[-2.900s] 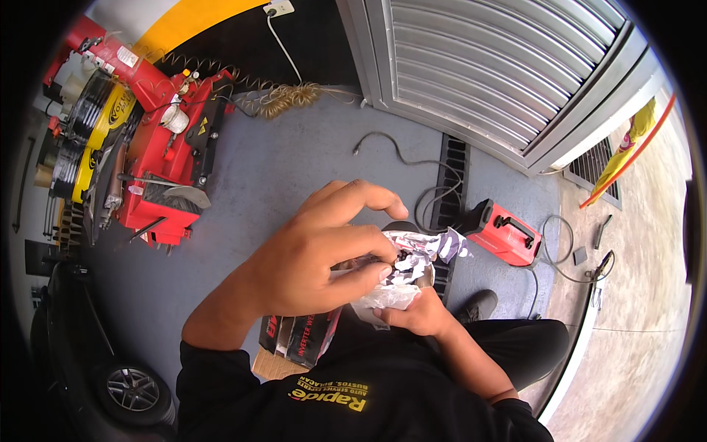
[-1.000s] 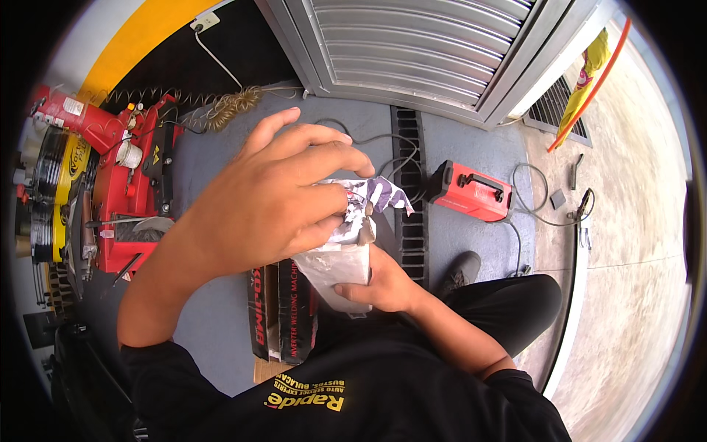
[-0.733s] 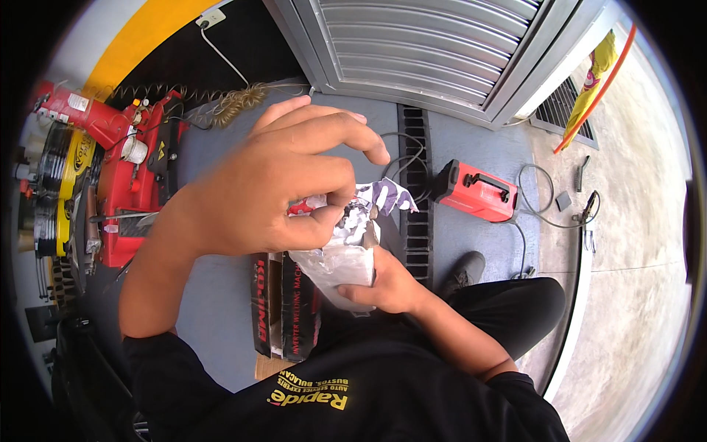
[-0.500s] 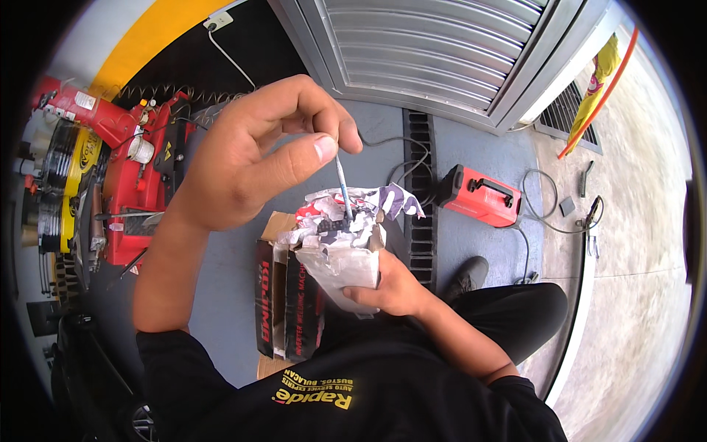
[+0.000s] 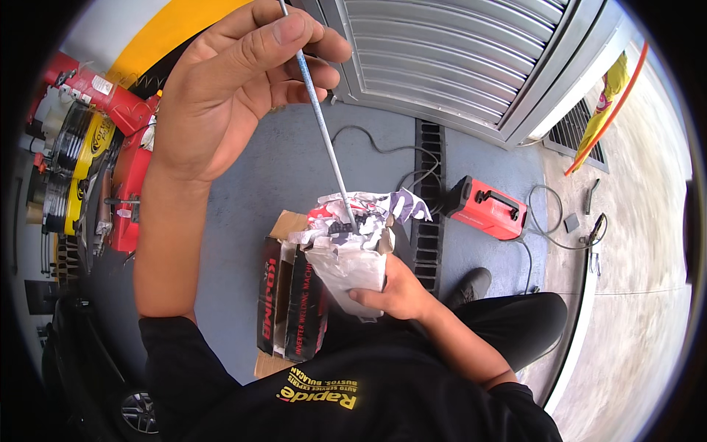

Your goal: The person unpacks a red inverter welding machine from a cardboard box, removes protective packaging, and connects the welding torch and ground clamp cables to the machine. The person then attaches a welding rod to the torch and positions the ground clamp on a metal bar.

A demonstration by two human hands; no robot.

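Pinched between thumb and fingers of my raised left hand (image 5: 221, 88) is a thin grey welding rod (image 5: 325, 140). It slants down, its lower end still inside the torn opening of a white paper-wrapped packet (image 5: 345, 276). My right hand (image 5: 403, 289) grips that packet from its right side, thumb across the front. Ragged, crumpled paper (image 5: 372, 206) surrounds the packet's top and hides most of what is inside. Just left of the packet, an open black cardboard box (image 5: 303, 313) with red lettering stands with its brown flaps spread.
A red portable welding machine (image 5: 490, 210) sits on the floor to the right, with cables (image 5: 541, 221) around it. A slotted drain (image 5: 428, 254) crosses the floor. Grey louvred metal panels (image 5: 442, 55) rise ahead. Red workshop equipment (image 5: 132, 184) stands left; a dark car (image 5: 81, 353) is at lower left.
My left hand has risen up and away from the packet, drawing much more of the welding rod out. My right hand and the packet have barely moved.
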